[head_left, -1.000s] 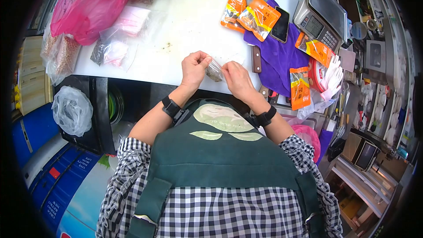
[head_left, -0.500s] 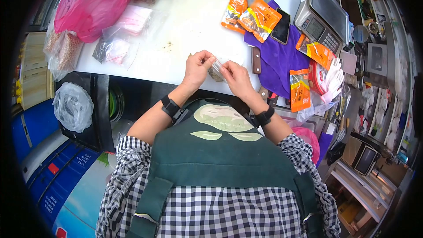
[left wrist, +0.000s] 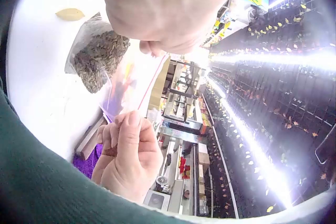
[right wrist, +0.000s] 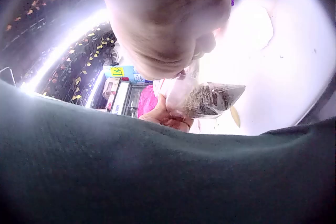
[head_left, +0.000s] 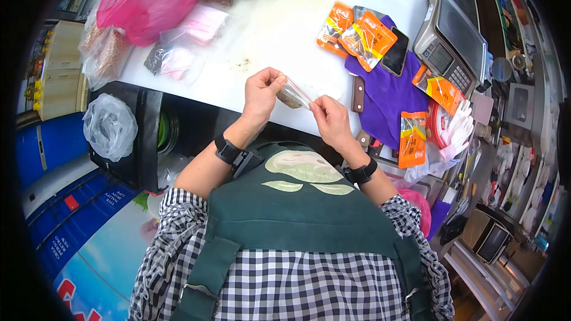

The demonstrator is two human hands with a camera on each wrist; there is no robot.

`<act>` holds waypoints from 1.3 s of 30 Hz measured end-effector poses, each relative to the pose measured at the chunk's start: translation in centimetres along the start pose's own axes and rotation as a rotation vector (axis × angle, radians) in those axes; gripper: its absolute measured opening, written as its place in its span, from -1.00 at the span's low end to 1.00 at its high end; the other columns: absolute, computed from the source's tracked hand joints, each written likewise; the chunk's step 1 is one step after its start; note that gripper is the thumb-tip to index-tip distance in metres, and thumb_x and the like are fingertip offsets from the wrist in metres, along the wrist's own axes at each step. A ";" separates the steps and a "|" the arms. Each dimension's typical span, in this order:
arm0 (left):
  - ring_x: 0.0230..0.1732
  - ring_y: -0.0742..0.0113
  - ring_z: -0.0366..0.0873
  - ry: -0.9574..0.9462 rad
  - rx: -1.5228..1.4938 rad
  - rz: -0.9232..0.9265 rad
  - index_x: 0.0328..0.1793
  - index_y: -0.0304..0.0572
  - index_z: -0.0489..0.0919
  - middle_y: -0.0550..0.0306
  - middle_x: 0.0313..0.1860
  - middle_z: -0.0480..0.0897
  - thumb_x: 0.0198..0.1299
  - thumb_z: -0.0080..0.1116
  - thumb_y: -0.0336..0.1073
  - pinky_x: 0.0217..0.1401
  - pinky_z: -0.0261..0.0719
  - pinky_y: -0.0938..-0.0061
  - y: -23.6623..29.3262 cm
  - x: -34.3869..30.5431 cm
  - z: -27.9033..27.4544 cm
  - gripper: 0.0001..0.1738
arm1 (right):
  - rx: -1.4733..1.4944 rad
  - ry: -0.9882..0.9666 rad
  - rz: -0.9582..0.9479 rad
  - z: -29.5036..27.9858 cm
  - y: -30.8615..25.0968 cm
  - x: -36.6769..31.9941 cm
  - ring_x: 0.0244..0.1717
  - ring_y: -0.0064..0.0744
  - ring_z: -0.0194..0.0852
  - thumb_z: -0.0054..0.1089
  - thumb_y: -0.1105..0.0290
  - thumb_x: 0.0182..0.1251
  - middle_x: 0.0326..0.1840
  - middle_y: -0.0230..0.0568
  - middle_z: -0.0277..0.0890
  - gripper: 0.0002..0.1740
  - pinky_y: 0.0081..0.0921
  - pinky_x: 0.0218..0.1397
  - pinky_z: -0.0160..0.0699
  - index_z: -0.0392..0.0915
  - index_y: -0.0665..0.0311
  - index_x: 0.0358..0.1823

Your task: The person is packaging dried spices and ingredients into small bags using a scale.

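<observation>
Between both hands, a small clear zip bag [head_left: 290,96] with a red line along its mouth is stretched over the near edge of the white table. Dried brownish-green seeds [left wrist: 100,58] fill its lower part. My left hand [head_left: 260,96] pinches one upper corner between thumb and fingers. At the other end of the red line, my right hand [head_left: 333,122] pinches the opposite corner. A single dried leaf [left wrist: 70,14] lies on the table beyond the bag.
Orange packets [head_left: 369,40], a phone [head_left: 395,52] and a brown-handled knife [head_left: 357,95] lie on or beside a purple cloth [head_left: 383,107] at right. Behind them stands a scale [head_left: 443,56]. A pink plastic bag [head_left: 151,3] and bags of goods occupy the left.
My right hand has moved right, away from the left, drawing the bag's mouth out taut between them. The left hand keeps its hold. The head view has shifted slightly.
</observation>
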State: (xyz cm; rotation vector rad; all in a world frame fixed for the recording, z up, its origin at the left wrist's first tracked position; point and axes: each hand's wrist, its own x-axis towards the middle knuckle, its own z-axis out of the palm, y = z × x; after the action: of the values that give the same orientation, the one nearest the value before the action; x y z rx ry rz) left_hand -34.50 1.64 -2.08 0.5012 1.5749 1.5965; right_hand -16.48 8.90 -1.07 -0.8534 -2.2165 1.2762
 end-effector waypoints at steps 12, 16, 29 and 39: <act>-0.43 0.62 0.36 0.013 -0.254 0.099 -0.19 -0.25 0.61 0.35 -0.43 0.54 0.38 0.15 -0.33 -0.28 0.39 0.64 7.1 3.9 -7.9 -0.86 | 0.200 0.091 0.018 0.3 -1.8 4.0 -0.39 -0.55 0.45 0.24 0.46 0.32 -0.43 -0.29 0.56 -0.88 -0.56 -0.27 0.45 0.56 0.39 -0.33; -0.35 0.61 0.43 -0.077 -0.317 0.082 -0.13 -0.22 0.59 0.35 -0.38 0.54 0.38 0.16 -0.29 -0.17 0.48 0.61 9.3 5.4 -10.4 -0.86 | 0.339 0.186 -0.134 4.9 -8.2 9.5 -0.32 -0.55 0.47 0.29 0.45 0.28 -0.35 -0.32 0.59 -0.85 -0.58 -0.20 0.45 0.60 0.36 -0.18; -0.26 0.52 0.50 -0.452 -0.066 0.070 -0.23 -0.30 0.71 0.27 -0.31 0.59 0.17 0.36 -0.37 -0.12 0.43 0.58 14.6 9.0 -20.6 -0.86 | 0.419 0.074 0.002 14.8 -16.8 16.9 -0.44 -0.72 0.29 0.26 0.42 0.36 -0.50 -0.46 0.45 -0.84 -0.68 -0.37 0.28 0.55 0.37 -0.34; -0.33 0.54 0.45 -0.355 0.065 0.200 -0.32 -0.33 0.69 0.27 -0.41 0.56 0.13 0.36 -0.40 -0.22 0.36 0.60 15.3 9.7 -21.7 -0.88 | 0.368 0.025 0.017 13.9 -16.3 18.0 -0.45 -0.68 0.38 0.32 0.44 0.30 -0.49 -0.39 0.54 -0.86 -0.66 -0.36 0.36 0.59 0.36 -0.33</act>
State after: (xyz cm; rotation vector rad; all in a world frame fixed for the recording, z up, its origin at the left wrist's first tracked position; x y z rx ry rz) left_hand -60.87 -2.79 6.97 0.9469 1.3418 1.5040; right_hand -42.95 6.87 7.83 -0.7392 -1.8726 1.6046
